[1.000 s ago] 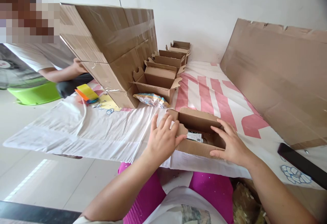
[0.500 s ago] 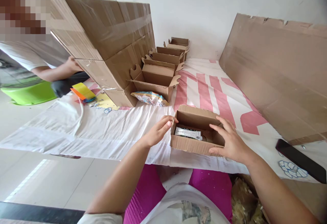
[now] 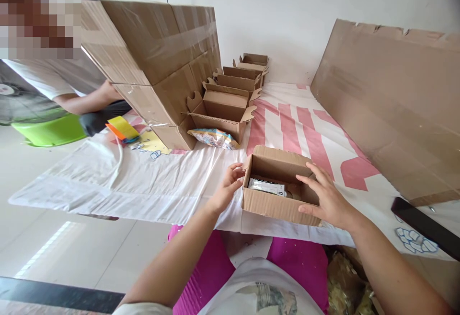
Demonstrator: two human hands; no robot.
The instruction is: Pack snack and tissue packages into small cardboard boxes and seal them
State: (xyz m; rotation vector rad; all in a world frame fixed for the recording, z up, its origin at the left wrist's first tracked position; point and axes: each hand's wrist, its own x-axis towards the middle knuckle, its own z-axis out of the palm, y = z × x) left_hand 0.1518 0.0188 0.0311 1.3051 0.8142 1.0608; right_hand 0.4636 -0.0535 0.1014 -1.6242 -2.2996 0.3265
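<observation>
In front of me an open cardboard box (image 3: 282, 209) rests at the near edge of the cloth-covered table. Inside it, towards the left, lies a small white carton (image 3: 266, 187) with dark print. My left hand (image 3: 230, 185) is at the box's left end, fingers apart and slightly curled, holding nothing. Over the right end spreads my right hand (image 3: 325, 195), its thumb by the near wall and its fingers by the far corner. Those fingers are apart rather than wrapped round anything.
A row of open cardboard boxes (image 3: 224, 109) runs back beside a stack of large cartons (image 3: 151, 65). A patterned packet (image 3: 213, 137) leans on the nearest one. At right are a cardboard panel (image 3: 391, 109) and a black phone (image 3: 426, 226). Another person's arm (image 3: 86, 101) is behind the stack.
My left hand's fingertips have come off the box's left edge, curling slightly beside it. My right hand stays spread over the right end. The whole view has shifted a little.
</observation>
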